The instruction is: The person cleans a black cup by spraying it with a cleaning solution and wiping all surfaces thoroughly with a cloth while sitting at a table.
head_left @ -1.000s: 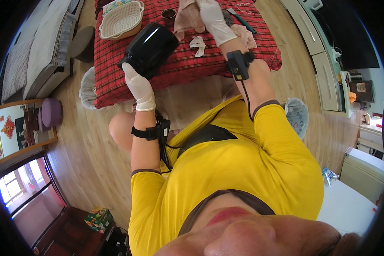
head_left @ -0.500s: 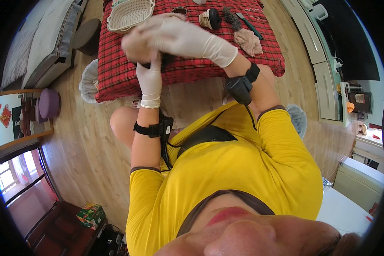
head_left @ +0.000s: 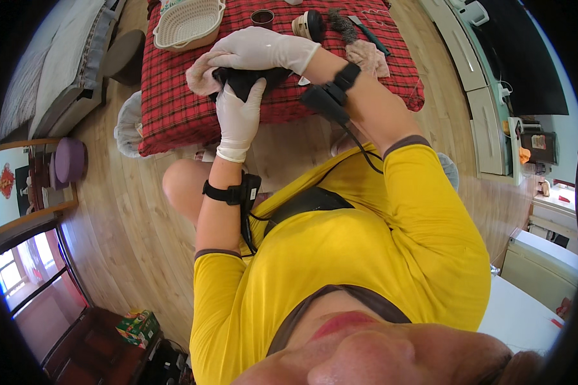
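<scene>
My left hand (head_left: 237,119), in a white glove, grips a glossy black jar (head_left: 266,79) near the table's front edge, its thumb pointing up along it. My right hand (head_left: 257,50), also gloved, is closed on a pale pink cloth (head_left: 200,76) pressed on top of the jar, which it mostly hides. Just beyond are a small dark cup (head_left: 261,17) and a cream-and-black cylindrical part (head_left: 306,26).
The table has a red plaid cloth (head_left: 176,109), a white woven basket (head_left: 187,22), a grey fuzzy item (head_left: 340,24), a dark green long tool (head_left: 374,40) and another pink cloth (head_left: 366,59). Lined bins (head_left: 128,125) and stools (head_left: 70,160) stand around.
My right hand has come from the table's back right to the jar at the left, bringing the pink cloth onto it. My left hand stays on the jar, now slightly farther right.
</scene>
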`<state>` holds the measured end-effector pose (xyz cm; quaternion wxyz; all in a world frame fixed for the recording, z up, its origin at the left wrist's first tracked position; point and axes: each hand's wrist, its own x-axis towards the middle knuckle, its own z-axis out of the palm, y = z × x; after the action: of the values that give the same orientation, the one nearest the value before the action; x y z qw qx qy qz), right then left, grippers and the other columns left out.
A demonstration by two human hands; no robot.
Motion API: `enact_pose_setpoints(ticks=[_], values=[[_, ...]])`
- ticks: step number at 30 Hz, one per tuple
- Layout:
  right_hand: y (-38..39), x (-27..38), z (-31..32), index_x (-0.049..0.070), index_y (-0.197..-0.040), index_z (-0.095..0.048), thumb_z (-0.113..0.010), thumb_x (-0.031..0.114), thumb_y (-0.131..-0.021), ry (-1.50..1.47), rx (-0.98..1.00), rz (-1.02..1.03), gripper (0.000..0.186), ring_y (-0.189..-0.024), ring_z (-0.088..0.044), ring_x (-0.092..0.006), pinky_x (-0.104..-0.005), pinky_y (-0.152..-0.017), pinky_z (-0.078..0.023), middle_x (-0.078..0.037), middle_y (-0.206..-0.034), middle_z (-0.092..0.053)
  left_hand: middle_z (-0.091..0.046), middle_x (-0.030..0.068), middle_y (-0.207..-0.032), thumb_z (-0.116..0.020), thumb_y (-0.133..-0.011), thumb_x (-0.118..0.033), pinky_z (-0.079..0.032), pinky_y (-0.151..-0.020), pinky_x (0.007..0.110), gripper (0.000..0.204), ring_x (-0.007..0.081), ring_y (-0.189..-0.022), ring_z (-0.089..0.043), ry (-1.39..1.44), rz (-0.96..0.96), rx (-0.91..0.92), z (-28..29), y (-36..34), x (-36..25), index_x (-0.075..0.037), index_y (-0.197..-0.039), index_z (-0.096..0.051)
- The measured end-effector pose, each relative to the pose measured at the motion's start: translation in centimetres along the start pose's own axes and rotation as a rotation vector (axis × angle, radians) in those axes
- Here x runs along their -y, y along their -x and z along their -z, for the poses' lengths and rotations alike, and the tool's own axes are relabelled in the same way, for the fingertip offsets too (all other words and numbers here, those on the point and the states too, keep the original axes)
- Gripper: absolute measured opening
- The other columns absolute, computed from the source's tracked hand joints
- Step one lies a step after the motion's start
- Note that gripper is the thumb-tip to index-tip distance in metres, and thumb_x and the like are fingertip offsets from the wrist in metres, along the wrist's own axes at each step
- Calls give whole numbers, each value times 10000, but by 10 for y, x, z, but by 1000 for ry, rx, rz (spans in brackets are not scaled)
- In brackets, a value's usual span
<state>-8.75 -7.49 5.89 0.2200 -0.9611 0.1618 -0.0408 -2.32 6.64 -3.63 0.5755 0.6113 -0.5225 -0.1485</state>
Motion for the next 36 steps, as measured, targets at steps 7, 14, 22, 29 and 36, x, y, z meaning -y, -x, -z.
enact_pose_setpoints(ticks=[7,14,22,29,36], values=[[53,-8,-18,147,-1430,-542,-437,289,-1035,43,-427,392,432,-1328,-458,-300,-425,-1148,-310,-76,-1424,-558,-707,183,-1070,-660,-975,-272,-507,-866,364,429,286,-975,-675,136,53,-27,9,-9,-9,45,-1255,-585],[91,-17,-58,242,-1377,-580,-555,329,-978,134,-554,296,409,-1419,-372,-352,-466,-1192,-304,-83,-1507,-469,-615,32,-1138,-566,-1014,-171,-470,-935,290,259,134,-1027,-573,657,271,45,22,-19,13,-21,-1224,-562],[84,9,-118,246,-1467,-509,-511,401,-976,170,-532,189,514,-1453,-223,-484,-541,-1214,-211,-177,-1599,-283,-587,184,-1323,-479,-1023,-514,-495,-1036,420,633,314,-1175,-603,1238,746,-172,38,-27,3,34,-1336,-526],[53,47,-133,181,-1483,-485,-465,430,-1013,-103,-806,-22,533,-1456,-213,-489,-637,-1161,-125,-256,-1601,-238,-519,196,-1437,-403,-1031,-522,-366,-1161,479,638,359,-1330,-490,1315,689,-363,41,-26,23,-15,-1408,-490],[34,53,-108,146,-1483,-480,-481,401,-1000,92,-939,-84,546,-1419,-298,-457,-647,-1145,-153,-247,-1550,-335,-500,150,-1479,-350,-1037,-467,-352,-1177,471,585,332,-1368,-468,1483,618,-348,36,-33,-5,-62,-1436,-488]])
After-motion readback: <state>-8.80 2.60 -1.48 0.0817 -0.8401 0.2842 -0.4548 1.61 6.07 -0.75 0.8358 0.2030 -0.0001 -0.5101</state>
